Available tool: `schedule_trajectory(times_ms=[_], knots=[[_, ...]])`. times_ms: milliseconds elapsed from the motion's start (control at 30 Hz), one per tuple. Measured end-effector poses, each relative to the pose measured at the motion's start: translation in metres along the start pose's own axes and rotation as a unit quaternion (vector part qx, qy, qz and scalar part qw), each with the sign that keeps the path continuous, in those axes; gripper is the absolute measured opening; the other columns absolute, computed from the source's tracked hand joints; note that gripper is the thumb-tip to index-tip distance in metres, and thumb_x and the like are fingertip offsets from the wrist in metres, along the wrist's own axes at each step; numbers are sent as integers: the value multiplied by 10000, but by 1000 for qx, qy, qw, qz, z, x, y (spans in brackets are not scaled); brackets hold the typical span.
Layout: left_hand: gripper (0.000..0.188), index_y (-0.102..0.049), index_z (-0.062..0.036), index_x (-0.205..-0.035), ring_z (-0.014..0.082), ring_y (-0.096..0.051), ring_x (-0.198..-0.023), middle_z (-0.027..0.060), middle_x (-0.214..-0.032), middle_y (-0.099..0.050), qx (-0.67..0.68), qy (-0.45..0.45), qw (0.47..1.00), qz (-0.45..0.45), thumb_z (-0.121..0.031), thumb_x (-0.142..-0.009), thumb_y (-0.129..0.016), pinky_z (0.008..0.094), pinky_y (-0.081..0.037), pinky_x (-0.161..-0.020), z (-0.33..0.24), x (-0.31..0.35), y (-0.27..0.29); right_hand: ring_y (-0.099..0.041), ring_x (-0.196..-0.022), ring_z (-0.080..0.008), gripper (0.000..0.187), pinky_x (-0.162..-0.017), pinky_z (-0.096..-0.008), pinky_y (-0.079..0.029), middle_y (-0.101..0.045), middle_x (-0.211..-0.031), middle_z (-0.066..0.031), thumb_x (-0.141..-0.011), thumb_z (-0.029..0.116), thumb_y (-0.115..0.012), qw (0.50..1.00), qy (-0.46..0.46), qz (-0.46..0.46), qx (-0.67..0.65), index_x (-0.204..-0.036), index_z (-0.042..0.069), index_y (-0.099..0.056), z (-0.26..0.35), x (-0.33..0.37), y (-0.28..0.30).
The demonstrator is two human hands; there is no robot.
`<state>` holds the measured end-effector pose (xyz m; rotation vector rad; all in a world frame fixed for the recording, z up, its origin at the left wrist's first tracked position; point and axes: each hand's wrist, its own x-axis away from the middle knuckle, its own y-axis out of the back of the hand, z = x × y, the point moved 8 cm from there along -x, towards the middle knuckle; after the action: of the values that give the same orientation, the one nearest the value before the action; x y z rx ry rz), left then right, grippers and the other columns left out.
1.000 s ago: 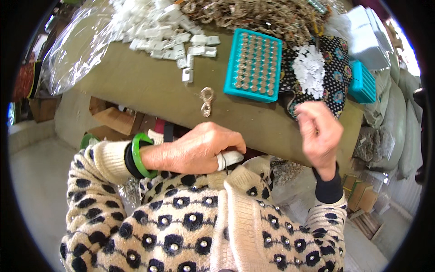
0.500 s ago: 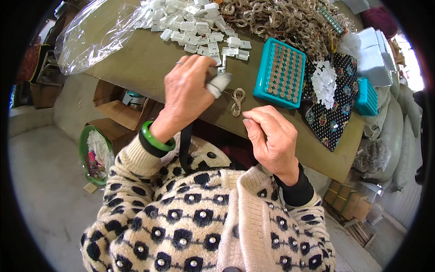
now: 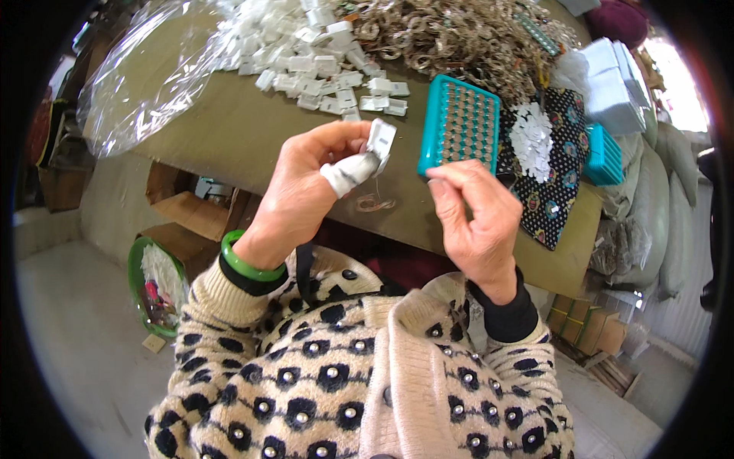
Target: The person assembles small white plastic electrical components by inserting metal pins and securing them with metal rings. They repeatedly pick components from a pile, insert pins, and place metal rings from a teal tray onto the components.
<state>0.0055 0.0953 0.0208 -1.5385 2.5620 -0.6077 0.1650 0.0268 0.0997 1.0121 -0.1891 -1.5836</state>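
Note:
Between my left hand's (image 3: 294, 183) thumb and fingers is a small white plastic case (image 3: 381, 136), tilted up above the table. A white wrap with dark smudges covers that thumb. Under the case a small coil of thin wire (image 3: 375, 203) shows against the table, with a fine strand running up toward the case. My right hand (image 3: 475, 222) is at the near edge of a teal tray (image 3: 430, 126) filled with rows of round, coin-like cells (image 3: 468, 115). Its thumb and forefinger are pinched together; anything between them is too small to make out.
A heap of white cases (image 3: 294, 57) lies at the back of the table, beside tangled wire coils (image 3: 428, 30). Clear plastic film (image 3: 145, 84) spreads at the left. White paper bits (image 3: 531, 141) rest on dark patterned cloth (image 3: 562, 206) at the right. A green basin (image 3: 138, 283) stands below left.
My left hand has taken a white case from near the heap and drawn it back toward me. My right hand has come up to the tray's near edge. The wire coil has shifted nearer.

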Motion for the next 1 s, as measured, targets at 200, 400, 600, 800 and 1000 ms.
schedule_trajectory(times_ms=[200, 400, 600, 800, 1000], knots=[[265, -660, 28, -1166, 92, -624, -857, 61, -992, -675, -142, -130, 981, 4, -36, -909, -649, 216, -505, -654, -31, -2, -16, -612, -622, -247, 17, -556, -327, -471, -639, -777, -115, -904, 28, -655, 986, -27, -74, 144, -903, 14, -667, -65, -29, 57], [327, -575, 33, -1271, 155, -653, -741, 124, -919, -675, 47, 49, 997, 39, -76, -964, -593, 242, -509, -514, -17, -2, -33, -634, -746, -271, 94, -633, -373, -512, -612, -859, -88, -859, 53, -706, 968, 36, -77, 234, -949, 33, -686, -113, -44, 35], [273, -614, 17, -1220, 129, -610, -636, 81, -793, -641, 79, 127, 988, -40, -32, -954, -577, 250, -518, -522, 15, 4, -25, -622, -755, -295, 62, -658, -398, -505, -589, -889, -101, -861, 49, -693, 982, 6, -19, 190, -895, 21, -649, -122, -50, 28], [334, -663, 15, -1133, 131, -640, -801, 42, -945, -568, -141, -125, 979, -77, 178, -849, -592, 250, -571, -662, -14, 13, -24, -606, -673, -119, 27, -631, -253, -482, -658, -791, -75, -902, 8, -660, 993, -67, -14, 91, -927, 1, -651, -122, -53, 46], [220, -631, 23, -1150, 243, -715, -887, 117, -995, -667, 140, -3, 990, 6, -40, -942, -603, 440, -606, -851, -1, -6, -21, -602, -671, -157, 108, -614, -270, -474, -643, -822, -83, -893, -4, -656, 994, -17, 23, 108, -1000, -17, -663, -110, -49, 49]])
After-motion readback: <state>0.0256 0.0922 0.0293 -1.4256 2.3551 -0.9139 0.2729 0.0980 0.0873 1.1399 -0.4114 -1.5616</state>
